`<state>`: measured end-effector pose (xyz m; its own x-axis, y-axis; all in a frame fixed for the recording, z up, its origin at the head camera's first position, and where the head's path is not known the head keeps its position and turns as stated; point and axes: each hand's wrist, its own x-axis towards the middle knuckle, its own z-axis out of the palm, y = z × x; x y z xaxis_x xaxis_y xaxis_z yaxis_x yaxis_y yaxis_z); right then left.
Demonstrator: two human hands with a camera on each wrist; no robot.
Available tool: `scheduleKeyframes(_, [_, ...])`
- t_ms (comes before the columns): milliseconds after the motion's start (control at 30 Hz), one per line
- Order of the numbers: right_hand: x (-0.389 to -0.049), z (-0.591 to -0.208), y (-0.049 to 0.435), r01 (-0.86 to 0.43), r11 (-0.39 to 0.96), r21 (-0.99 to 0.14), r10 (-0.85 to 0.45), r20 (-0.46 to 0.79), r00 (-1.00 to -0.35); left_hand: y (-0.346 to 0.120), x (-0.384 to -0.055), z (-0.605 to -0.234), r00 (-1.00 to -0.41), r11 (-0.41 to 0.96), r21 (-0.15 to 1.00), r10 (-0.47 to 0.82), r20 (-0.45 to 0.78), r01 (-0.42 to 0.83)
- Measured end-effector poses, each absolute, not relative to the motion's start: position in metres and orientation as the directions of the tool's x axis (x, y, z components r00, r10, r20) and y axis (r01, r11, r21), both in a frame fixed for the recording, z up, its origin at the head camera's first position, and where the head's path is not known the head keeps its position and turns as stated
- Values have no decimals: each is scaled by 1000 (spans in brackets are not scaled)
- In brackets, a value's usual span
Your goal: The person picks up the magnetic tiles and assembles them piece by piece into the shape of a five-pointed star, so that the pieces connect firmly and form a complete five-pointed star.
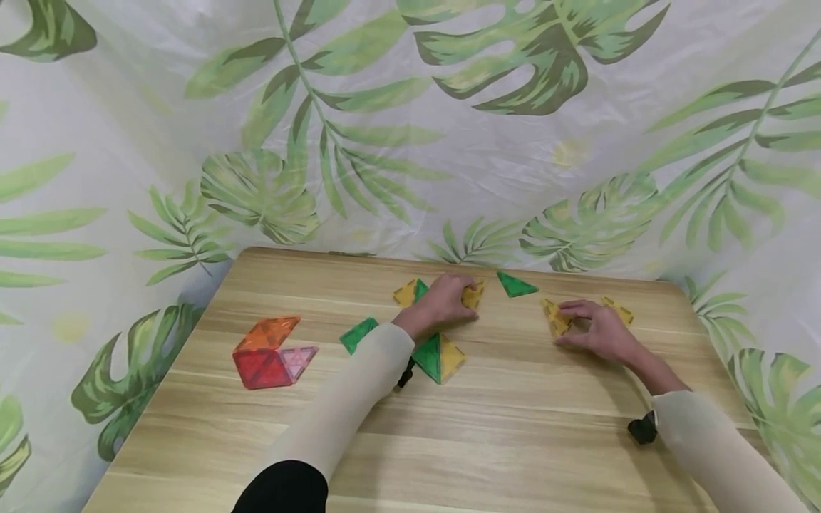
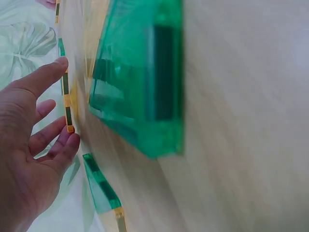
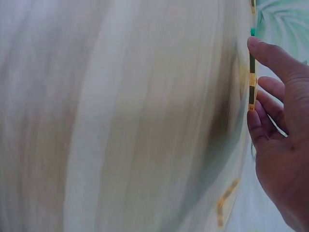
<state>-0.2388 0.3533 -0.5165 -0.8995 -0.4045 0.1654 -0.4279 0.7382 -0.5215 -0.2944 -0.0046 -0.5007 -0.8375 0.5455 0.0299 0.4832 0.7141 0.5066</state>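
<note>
My left hand [image 1: 442, 305] is at the back middle of the wooden table, pinching a yellow triangular magnetic tile [image 1: 473, 295] between thumb and fingertips. The left wrist view shows this yellow tile [image 2: 67, 99] edge-on. Farther right, my right hand [image 1: 598, 332] grips another yellow triangular tile [image 1: 554, 318] by its edges, tilted up from the table. That tile [image 3: 252, 82] is also edge-on in the right wrist view. A green triangular tile [image 1: 516, 284] lies between and beyond the hands. Behind my right hand rests a further yellow tile [image 1: 618, 311].
Below my left forearm lie a green tile [image 1: 429, 358] and a yellow tile [image 1: 452, 358] side by side. Another green tile [image 1: 358, 335] is left of it. Orange [image 1: 266, 333], red [image 1: 263, 369] and pink [image 1: 298, 362] tiles form a cluster at left. Leaf-patterned cloth [image 1: 385, 142] hangs behind the table.
</note>
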Motion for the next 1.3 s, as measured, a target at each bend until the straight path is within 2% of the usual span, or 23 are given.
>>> scheduleKeyframes(233, [-235,-511,326,-472,704,-530,-448,184,-875,-14,-283,-499,-819,717,490,574,-12,496])
scheduleKeyframes(800, [-243,-513,256,-523,676,-520,-507,187,-841,-25,-267,-501,-810,758,348,586,10,552])
scheduleKeyframes(1033, [-250,-517,241,-526,686,-503,-521,166,-837,-24,-265,-504,-819,774,332,574,-7,539])
scheduleKeyframes(1300, [-252,-519,229,-549,675,-492,-538,181,-823,-27,-267,-503,-799,748,361,601,-15,557])
